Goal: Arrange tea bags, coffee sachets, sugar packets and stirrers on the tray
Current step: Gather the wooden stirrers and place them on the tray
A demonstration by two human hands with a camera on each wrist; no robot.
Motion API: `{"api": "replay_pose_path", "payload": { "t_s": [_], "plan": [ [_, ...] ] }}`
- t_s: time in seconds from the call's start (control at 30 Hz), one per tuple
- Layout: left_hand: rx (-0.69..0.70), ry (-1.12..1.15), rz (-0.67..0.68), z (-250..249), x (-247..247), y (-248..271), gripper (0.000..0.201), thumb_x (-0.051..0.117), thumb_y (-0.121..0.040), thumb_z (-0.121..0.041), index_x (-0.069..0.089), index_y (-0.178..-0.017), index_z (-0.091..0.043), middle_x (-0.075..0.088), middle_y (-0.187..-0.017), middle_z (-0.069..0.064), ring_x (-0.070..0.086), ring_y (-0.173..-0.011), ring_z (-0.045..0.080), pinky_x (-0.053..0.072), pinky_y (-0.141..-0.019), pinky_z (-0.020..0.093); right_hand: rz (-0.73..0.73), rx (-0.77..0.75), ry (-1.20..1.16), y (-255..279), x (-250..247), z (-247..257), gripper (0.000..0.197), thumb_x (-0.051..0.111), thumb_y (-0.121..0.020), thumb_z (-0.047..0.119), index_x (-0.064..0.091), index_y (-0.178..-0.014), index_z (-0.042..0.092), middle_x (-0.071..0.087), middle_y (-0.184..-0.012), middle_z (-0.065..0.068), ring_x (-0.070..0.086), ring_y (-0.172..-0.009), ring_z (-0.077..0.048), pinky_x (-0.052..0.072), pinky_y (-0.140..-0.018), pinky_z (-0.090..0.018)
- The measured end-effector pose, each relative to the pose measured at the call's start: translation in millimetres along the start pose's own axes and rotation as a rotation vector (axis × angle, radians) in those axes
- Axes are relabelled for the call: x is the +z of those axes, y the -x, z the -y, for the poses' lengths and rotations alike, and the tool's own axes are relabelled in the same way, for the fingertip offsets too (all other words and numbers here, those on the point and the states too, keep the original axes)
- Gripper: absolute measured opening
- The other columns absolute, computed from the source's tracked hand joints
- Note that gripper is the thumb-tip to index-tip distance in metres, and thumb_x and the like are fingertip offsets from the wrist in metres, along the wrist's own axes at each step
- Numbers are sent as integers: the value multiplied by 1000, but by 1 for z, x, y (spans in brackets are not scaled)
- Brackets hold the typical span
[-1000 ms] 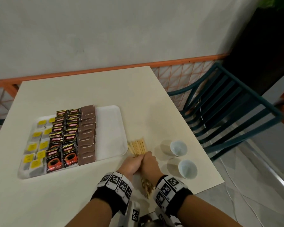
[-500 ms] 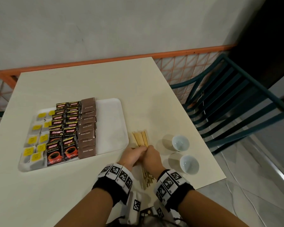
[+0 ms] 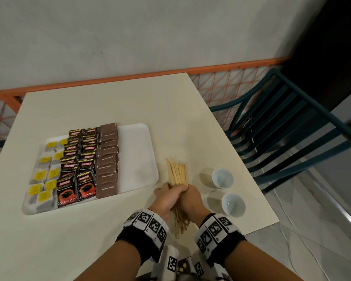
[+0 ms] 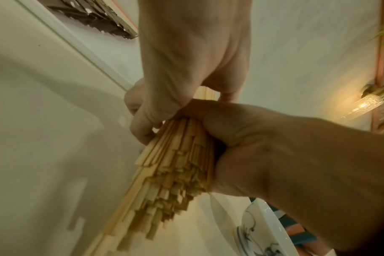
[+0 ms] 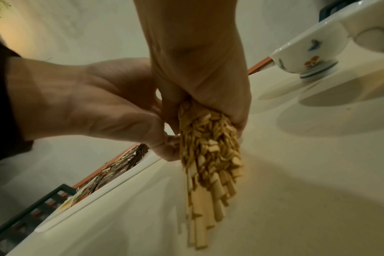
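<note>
A bundle of wooden stirrers (image 3: 177, 173) is gripped around its middle by both hands, just right of the white tray (image 3: 138, 155). My left hand (image 3: 166, 197) wraps it from the left and my right hand (image 3: 190, 199) from the right. The left wrist view shows the stirrers (image 4: 175, 173) fanning out below the left hand (image 4: 186, 69) and right hand (image 4: 263, 147). In the right wrist view the stirrer ends (image 5: 208, 155) hang uneven, just above the table. On the tray lie rows of tea bags (image 3: 43, 179), coffee sachets (image 3: 77, 163) and brown sugar packets (image 3: 107, 159).
Two small white cups (image 3: 222, 178) (image 3: 233, 204) stand right of the hands, near the table's right edge. A dark teal chair (image 3: 282, 126) sits beyond that edge. The right strip of the tray is bare. An orange railing runs behind the table.
Both hands keep their hold on the stirrer bundle in the same spot beside the tray. Only the head view has shifted slightly.
</note>
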State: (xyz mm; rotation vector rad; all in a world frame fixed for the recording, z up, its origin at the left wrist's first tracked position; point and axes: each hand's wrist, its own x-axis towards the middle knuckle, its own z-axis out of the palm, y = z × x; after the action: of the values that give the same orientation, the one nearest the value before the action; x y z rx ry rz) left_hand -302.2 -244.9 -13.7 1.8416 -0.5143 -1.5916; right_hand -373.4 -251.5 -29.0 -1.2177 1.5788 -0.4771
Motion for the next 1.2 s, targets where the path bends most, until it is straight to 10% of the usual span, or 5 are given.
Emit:
{"api": "replay_pose_path", "payload": {
  "t_s": [0.37, 0.53, 0.73, 1.03, 1.2],
  "plan": [
    [309, -57, 136, -50, -41, 24, 60, 24, -93, -59, 41, -138, -23, 49, -133, -1, 44, -123, 19, 29, -106, 35, -108, -292, -266, 1, -30, 58, 23, 68, -73, 9, 61, -95, 10, 64, -80, -2, 62, -73, -16, 51, -62, -25],
    [31, 520, 197, -65, -51, 27, 57, 34, -94, -51, 54, -119, -3, 69, -90, 13, 66, -86, 30, 50, -84, 46, -141, -506, -453, 19, -39, 107, 16, 71, -74, 6, 59, -81, 14, 61, -67, 5, 60, -59, -2, 53, -57, -19],
    [28, 827, 321, -79, -43, 42, 33, 39, -94, -21, 63, -101, -1, 73, -87, 15, 72, -73, 26, 59, -63, 34, -123, -617, -503, 33, -30, 123, 26, 74, -72, 4, 62, -94, 6, 68, -82, -3, 67, -76, -11, 56, -68, -22],
    [66, 642, 310, -80, -42, 45, 36, 35, -96, -25, 62, -113, -10, 68, -106, 10, 63, -99, 24, 52, -83, 40, -135, -583, -517, 26, -21, 111, 31, 75, -70, 5, 57, -88, 25, 65, -78, 6, 64, -72, -3, 54, -66, -19],
    [544, 227, 145, -68, -55, 29, 77, 31, -79, -76, 47, -130, -21, 60, -124, 0, 54, -119, 17, 44, -92, 29, -108, -584, -453, 20, -19, 89, 34, 73, -72, 6, 57, -96, 24, 64, -78, 10, 63, -67, 3, 50, -59, -12]
  ]
}}
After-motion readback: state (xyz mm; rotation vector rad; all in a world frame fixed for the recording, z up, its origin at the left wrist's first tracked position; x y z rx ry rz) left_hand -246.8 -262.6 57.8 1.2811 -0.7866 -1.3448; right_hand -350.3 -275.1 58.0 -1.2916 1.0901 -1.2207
